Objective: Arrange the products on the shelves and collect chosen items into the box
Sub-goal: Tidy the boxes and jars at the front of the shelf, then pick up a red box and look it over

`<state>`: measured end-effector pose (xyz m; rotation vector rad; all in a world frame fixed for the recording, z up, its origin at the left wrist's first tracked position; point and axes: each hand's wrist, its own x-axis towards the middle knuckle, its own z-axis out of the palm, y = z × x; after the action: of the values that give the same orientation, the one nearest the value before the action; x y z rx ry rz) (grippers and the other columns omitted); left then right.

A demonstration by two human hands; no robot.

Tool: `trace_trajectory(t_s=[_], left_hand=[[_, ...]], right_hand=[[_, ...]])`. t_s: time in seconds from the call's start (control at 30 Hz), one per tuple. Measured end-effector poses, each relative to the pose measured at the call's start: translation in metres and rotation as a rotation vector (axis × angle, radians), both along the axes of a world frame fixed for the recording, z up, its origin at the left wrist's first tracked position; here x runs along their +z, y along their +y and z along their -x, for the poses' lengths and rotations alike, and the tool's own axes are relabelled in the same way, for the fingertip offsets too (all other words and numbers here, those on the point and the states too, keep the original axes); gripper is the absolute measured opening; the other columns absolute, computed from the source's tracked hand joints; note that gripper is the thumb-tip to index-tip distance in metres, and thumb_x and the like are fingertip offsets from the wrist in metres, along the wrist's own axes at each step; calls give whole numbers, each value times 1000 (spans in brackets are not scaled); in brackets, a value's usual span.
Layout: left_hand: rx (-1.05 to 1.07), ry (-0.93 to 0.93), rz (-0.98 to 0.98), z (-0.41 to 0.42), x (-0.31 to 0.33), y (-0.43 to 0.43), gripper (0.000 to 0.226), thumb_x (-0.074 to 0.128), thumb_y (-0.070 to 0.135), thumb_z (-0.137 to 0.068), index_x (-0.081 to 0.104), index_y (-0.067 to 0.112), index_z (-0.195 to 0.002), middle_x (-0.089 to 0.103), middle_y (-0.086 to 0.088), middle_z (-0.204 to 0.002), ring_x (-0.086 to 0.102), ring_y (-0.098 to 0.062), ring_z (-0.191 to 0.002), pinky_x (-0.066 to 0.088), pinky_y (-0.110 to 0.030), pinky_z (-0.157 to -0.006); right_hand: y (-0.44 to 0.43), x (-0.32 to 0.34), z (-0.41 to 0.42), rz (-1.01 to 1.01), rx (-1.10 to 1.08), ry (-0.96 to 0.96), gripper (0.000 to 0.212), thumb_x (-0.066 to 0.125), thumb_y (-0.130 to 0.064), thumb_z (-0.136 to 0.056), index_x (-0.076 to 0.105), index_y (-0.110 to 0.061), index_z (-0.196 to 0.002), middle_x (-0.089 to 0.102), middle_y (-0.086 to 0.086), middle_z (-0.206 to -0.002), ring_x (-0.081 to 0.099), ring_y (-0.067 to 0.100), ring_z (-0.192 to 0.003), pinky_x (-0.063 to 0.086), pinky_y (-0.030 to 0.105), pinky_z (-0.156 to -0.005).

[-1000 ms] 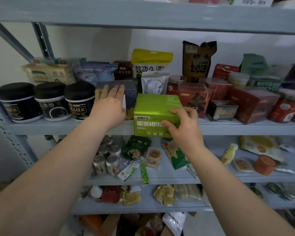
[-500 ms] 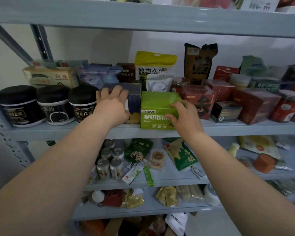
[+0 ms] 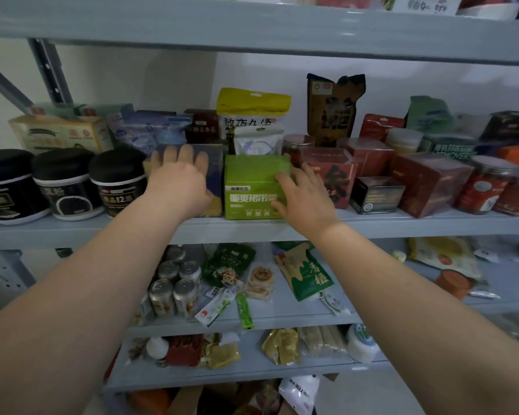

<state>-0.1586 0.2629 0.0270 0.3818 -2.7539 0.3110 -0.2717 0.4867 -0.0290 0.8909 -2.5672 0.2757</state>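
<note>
- The green box [image 3: 252, 190] stands upright on the grey shelf [image 3: 402, 223], just beside a dark blue box [image 3: 215, 172], at its 3 o'clock.
- The left hand [image 3: 179, 178] lies flat on the dark blue box, fingers straight, slightly apart.
- The right hand [image 3: 304, 196] touches the green box's right edge, fingers loosely spread, not clamped.

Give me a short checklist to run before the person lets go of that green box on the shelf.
1. Green box sits flat on the shelf, nothing overhanging: ok.
2. Green box upright, label facing out: ok.
3. Left hand rests flat on the dark blue box beside it: ok.
4. Right hand fingers free of the gap by the red box: cannot tell.
5. Room behind the green box to push it deeper: cannot tell.
</note>
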Motion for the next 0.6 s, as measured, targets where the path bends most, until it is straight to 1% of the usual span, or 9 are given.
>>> trace_trajectory(t_s=[0.07, 0.13, 0.23, 0.33, 0.37, 0.4, 0.5, 0.53, 0.6], left_hand=[[-72, 90, -16, 6, 1, 26, 79, 64, 38, -87, 32, 10, -154, 38, -21, -147, 32, -43, -137, 26, -59, -118], [-153, 137, -64, 16, 0, 57, 80, 65, 34, -86, 33, 10, -154, 37, -21, -147, 30, -41, -140, 27, -55, -116], [-268, 151, -134, 43, -5, 102, 81, 67, 32, -87, 31, 9, -157, 36, -20, -151, 28, -41, -144, 28, -52, -117], [-319, 77, -162, 74, -6, 141, 81, 62, 37, -93, 23, 12, -160, 28, -16, -158, 19, -36, -150, 21, -47, -123], [-324, 49, -172, 85, -5, 154, 82, 60, 39, -94, 20, 14, -161, 25, -14, -160, 17, -35, -151, 19, -46, -123], [-328, 28, -184, 95, -2, 166, 83, 60, 41, -95, 19, 15, -161, 24, -13, -161, 17, -34, -151, 20, -44, -124], [-313, -62, -246, 127, 9, 193, 90, 65, 43, -91, 17, 17, -162, 21, -11, -165, 20, -32, -152, 23, -39, -124], [-294, -114, -260, 138, 13, 199, 92, 67, 43, -90, 17, 17, -162, 20, -10, -166, 22, -30, -152, 25, -36, -122], [-248, -227, -266, 158, 19, 207, 93, 70, 42, -88, 20, 17, -162, 23, -9, -166, 28, -28, -150, 28, -32, -118]], right_hand=[[19, -7, 3, 14, 44, 29, 61, 59, -43, -98, 42, -21, -153, 35, 23, -160, 19, 43, -153, 19, 63, -123], [44, -15, 12, 83, 76, 103, 61, 64, -36, -95, 48, -17, -151, 40, 24, -156, 25, 44, -151, 22, 63, -121], [93, -22, 34, 223, 82, 236, 60, 68, -28, -88, 55, -8, -143, 50, 25, -148, 36, 44, -146, 25, 61, -120], [137, -26, 57, 253, 34, 269, 60, 65, -25, -85, 56, -1, -139, 55, 27, -140, 43, 46, -140, 30, 64, -117], [149, -28, 65, 242, 7, 255, 58, 61, -27, -87, 56, 0, -139, 56, 27, -138, 45, 47, -138, 31, 64, -116], [159, -27, 72, 209, -22, 207, 58, 58, -29, -90, 54, -1, -141, 55, 26, -140, 44, 46, -139, 30, 64, -117], [180, -22, 93, 45, -64, -4, 62, 54, -28, -97, 37, -11, -154, 38, 15, -156, 26, 35, -151, 11, 52, -125], [184, -21, 99, 23, -53, -22, 63, 53, -28, -98, 33, -13, -156, 34, 13, -159, 23, 32, -152, 8, 49, -126], [188, -19, 105, 16, -31, -23, 63, 52, -26, -99, 30, -15, -157, 32, 12, -161, 22, 31, -152, 7, 46, -126]])
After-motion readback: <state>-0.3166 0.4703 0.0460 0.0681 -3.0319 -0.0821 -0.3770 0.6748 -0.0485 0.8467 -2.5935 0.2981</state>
